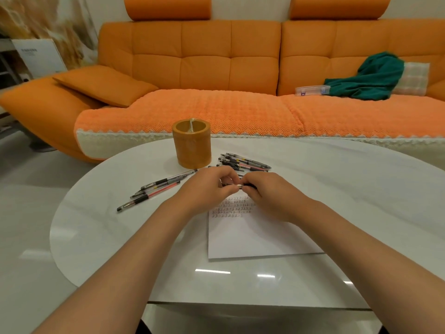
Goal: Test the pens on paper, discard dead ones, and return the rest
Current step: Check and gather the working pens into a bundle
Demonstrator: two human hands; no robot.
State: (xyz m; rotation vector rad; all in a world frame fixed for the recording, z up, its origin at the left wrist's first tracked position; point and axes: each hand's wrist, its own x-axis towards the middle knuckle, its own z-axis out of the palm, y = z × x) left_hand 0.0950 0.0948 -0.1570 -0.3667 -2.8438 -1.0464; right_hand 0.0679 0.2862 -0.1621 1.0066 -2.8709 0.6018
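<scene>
In the head view, a single pen [240,186] is being held crosswise between both hands, just above the far end of a sheet of paper [252,237]. One end of it is being pinched by the curled fingers of the left hand [207,186], and the other end is being gripped by the curled fingers of the right hand [267,191]. Only a short silver and black stretch of the pen is being left visible between the fingertips. Whether its tip is out cannot be told.

The paper is being kept flat on the white table [108,237], with several rows of small test marks [231,208] showing near its far end, partly under the hands. A loose pile of pens [243,162] is lying just beyond the hands, to the right of an orange cylindrical pen holder [192,143] that is standing upright. A second group of pens [159,182] is lying fanned out to the left of the hands, apart from the pile.

Behind the table, an orange sofa [204,56] is being seen, with a green cloth [370,78], a clear plastic case [313,89] and a checked cushion [414,78] lying on its right half.
</scene>
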